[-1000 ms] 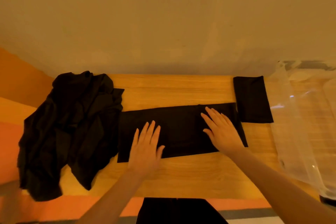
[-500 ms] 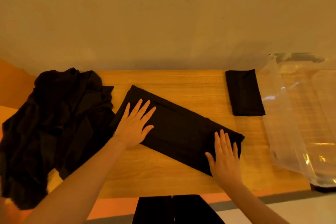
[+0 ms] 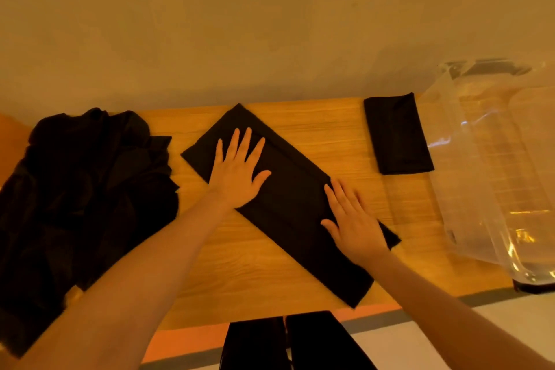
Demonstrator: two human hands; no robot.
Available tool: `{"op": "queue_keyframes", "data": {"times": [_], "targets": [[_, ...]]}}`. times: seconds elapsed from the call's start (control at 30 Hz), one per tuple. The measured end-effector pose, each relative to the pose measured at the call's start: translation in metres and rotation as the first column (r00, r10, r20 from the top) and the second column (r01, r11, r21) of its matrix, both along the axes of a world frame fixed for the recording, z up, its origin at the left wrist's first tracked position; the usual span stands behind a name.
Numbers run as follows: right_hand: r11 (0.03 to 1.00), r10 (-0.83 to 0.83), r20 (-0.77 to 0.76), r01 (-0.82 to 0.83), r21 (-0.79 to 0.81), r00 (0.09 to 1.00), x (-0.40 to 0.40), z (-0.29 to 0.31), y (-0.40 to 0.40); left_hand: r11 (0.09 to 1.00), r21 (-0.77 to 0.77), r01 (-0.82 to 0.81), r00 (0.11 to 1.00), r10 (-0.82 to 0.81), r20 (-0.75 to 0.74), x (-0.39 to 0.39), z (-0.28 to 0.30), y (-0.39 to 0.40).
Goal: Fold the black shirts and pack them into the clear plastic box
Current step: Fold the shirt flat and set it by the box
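Note:
A black shirt [image 3: 288, 198], folded into a long strip, lies diagonally across the wooden table [image 3: 330, 132], its far end up left and its near end at the front edge. My left hand [image 3: 237, 171] presses flat on the strip's far part with fingers spread. My right hand [image 3: 351, 219] lies flat on its right side, fingers straight. A small folded black shirt [image 3: 396, 135] sits at the back right. Beside it, at the table's right end, stands the clear plastic box [image 3: 492, 165]. A heap of unfolded black shirts [image 3: 84, 198] covers the table's left end.
A plain wall rises directly behind the table. My dark trousers [image 3: 288, 342] show below the table's front edge. Bare wood shows between the strip and the small folded shirt, and in front of the heap.
The strip has turned from lying level across the table to a steep diagonal. My left hand slid away from me with its far end; my right hand drew its other end toward me.

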State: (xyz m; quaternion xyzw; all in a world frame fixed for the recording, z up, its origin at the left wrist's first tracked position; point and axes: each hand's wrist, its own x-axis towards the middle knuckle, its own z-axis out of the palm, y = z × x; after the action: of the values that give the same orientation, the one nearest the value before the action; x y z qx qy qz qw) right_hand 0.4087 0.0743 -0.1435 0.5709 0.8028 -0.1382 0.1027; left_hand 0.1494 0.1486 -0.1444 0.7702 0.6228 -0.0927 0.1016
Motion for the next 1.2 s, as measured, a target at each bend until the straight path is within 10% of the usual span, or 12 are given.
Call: {"op": "queue_keyframes", "data": {"times": [0.13,0.23,0.37,0.53,0.87,1.0,1.2], "targets": [[0.97,-0.242,-0.118,0.236,-0.064,0.963,-0.03,0.011,-0.055,0.98,-0.014,0.199,0.98,-0.199,0.022,0.007,0.009,0.025],[0.952,-0.304,-0.195,0.288,-0.104,0.933,-0.04,0.023,-0.046,0.993,0.111,-0.047,0.993,0.033,0.118,0.023,0.015,0.0],[0.991,-0.132,-0.145,0.132,-0.011,0.981,-0.044,0.025,0.029,0.957,0.051,-0.285,0.955,0.28,0.096,0.031,0.002,-0.038],[0.978,0.209,-0.021,-0.209,-0.012,0.978,-0.052,0.013,0.079,0.983,0.048,-0.175,0.98,0.169,0.101,0.025,-0.007,-0.027],[0.998,0.061,-0.098,-0.06,0.022,0.993,-0.041,0.017,0.026,0.986,0.047,-0.158,0.98,0.151,0.128,0.025,0.006,-0.032],[0.927,0.371,-0.206,-0.348,0.137,0.906,-0.025,0.019,-0.04,0.985,0.174,-0.006,0.943,-0.052,0.329,0.032,0.011,-0.129],[0.893,0.445,-0.094,-0.449,-0.029,0.891,0.015,0.0,-0.111,0.933,-0.004,0.359,0.927,-0.356,0.117,0.045,-0.007,-0.247]]}}
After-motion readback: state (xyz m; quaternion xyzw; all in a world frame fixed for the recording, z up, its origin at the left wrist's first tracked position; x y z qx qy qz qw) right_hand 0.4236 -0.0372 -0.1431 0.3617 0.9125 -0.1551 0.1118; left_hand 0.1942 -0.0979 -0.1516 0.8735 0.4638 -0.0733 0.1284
